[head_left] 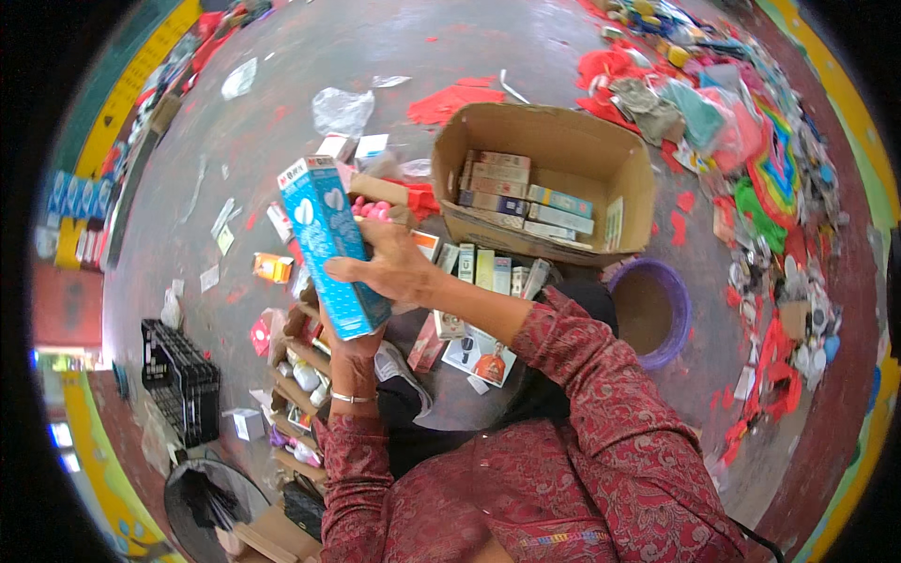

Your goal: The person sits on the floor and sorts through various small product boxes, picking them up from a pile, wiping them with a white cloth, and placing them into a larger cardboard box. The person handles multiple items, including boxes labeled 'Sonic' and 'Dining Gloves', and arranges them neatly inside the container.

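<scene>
Both your hands grip one tall blue carton (327, 246), raised above the floor clutter. Your left hand (352, 355) closes under its lower end; your right hand (394, 270) wraps its side, fingers curled shut. An open cardboard box (619, 178) of small packs sits beyond, purple bucket (678, 310) beside it.

A tall, narrow blue cardboard carton (330, 242) with white heart-like shapes and a red-and-white patch near its top end is held up in the air, above the cluttered floor. It leans slightly, its top tipped toward the upper left and its lower end toward the right. One broad blue face and a narrower side face show. The left hand (352, 361) grips its lower end from beneath, while the right hand (392, 267) wraps across its right side near the middle.
</scene>
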The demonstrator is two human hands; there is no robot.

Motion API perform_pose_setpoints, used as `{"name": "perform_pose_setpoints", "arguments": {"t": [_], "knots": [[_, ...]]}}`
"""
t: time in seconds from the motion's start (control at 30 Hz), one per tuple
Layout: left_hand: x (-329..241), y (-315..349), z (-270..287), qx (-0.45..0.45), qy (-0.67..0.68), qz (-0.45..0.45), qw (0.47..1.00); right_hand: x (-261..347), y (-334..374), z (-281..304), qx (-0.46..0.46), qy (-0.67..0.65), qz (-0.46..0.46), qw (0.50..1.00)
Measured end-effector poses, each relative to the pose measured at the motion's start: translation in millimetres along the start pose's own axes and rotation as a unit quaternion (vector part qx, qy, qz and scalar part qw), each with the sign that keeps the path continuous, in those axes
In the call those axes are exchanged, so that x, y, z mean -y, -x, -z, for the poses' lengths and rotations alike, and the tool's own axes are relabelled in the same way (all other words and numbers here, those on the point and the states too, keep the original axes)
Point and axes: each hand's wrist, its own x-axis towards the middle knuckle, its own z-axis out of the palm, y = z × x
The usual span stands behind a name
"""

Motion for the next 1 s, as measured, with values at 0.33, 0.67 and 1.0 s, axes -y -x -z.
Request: {"name": "perform_pose_setpoints", "arguments": {"t": [0.33,0.67,1.0], "knots": [[41,-15,0,0.086,-0.225,0.214,0.947,13,-32,89,-0.05,-0.207,-0.085,0.973],[38,-14,8,0.013,-0.309,0.209,0.928,-58,5,340,0.101,0.646,-0.118,0.747],[57,-28,13,-0.031,-0.368,0.286,0.884,-262,9,413,0.238,0.727,-0.222,0.605]]}}
